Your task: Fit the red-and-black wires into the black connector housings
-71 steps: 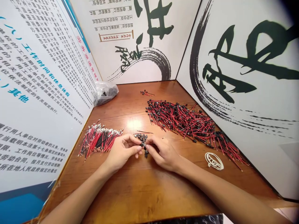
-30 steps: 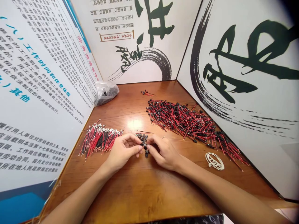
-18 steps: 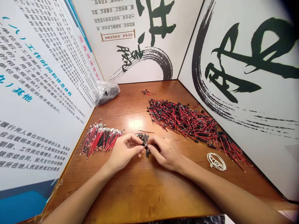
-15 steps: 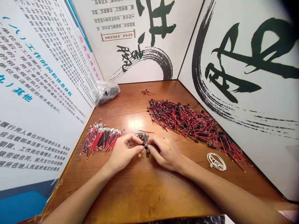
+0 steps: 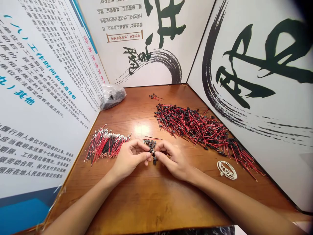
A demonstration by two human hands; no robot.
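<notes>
My left hand (image 5: 132,154) is closed in a pinch, thumb against fingers, on a small black plastic connector (image 5: 152,152). Facing it, my right hand (image 5: 172,159) pinches too, its fingertips at the connector's other side; what lies between them is too small to make out. Just behind and below the fingertips, a little pile of loose black connectors (image 5: 149,143) rests on the wooden table (image 5: 137,202). Left of my left hand lies a bundle of red and black wires (image 5: 105,145) with pale metal ends.
A large heap of red and black wires with black connectors (image 5: 193,125) spreads along the right. Nearer me is a coil of cream cord (image 5: 227,170). A clear plastic bag (image 5: 112,97) stands back left, and a few wires (image 5: 156,97) lie far back. Printed panels enclose three sides.
My right fingers have shifted slightly at the connector, and the pale bit seen between the fingertips no longer shows. The whole view has moved a little; the piles are unchanged.
</notes>
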